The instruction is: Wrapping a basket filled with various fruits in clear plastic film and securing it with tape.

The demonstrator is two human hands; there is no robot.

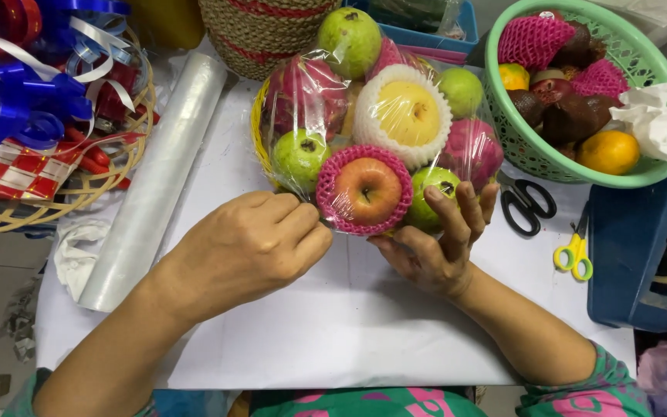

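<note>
A fruit basket (259, 131) wrapped in clear film lies tilted toward me on the white table. It holds a red apple (366, 189) in a pink foam net, green guavas (299, 157), a yellow pear in white net (404, 113) and pink dragon fruit (474, 150). My left hand (252, 243) pinches the clear film at the lower left edge beside the apple. The fingers of my right hand (441, 239) press against the film under the apple and a green guava (431, 197).
A roll of clear film (156, 181) lies at the left. Black scissors (526, 202) and yellow scissors (574, 251) sit at the right. A green basket (519, 147) of fruit stands at back right, a tray of ribbons (32, 100) at back left, a blue box (631, 247) at right.
</note>
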